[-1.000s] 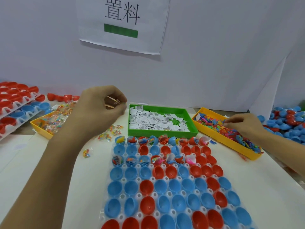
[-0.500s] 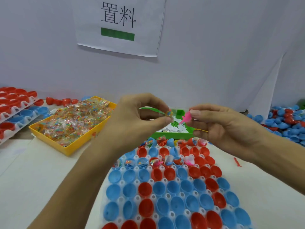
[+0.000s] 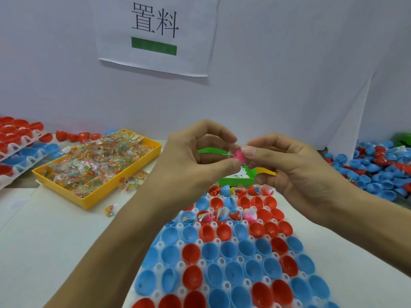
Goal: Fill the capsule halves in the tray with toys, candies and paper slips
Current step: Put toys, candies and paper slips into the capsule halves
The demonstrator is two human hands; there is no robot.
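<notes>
A white tray (image 3: 201, 262) of red and blue capsule halves (image 3: 229, 272) fills the near middle of the table. The two far rows hold toys, candy packets and slips; nearer rows are empty shells. Above the tray's far end my left hand (image 3: 195, 163) and my right hand (image 3: 287, 165) meet. Both pinch a small pink toy (image 3: 239, 155) between thumb and fingers; a clear wrapper seems to be with it. The green bin of paper slips (image 3: 235, 180) is mostly hidden behind my hands.
A yellow bin of wrapped candies (image 3: 97, 165) lies at the left, with loose candy packets (image 3: 110, 211) beside it. Trays of red and blue halves (image 3: 15, 147) stack at the far left. A heap of loose capsule halves (image 3: 378, 170) sits at the right.
My left hand came from the candy bin and my right hand from the toy bin; they met above the tray's far end. Since half a second ago the fingertips have closed together on the pink toy.
</notes>
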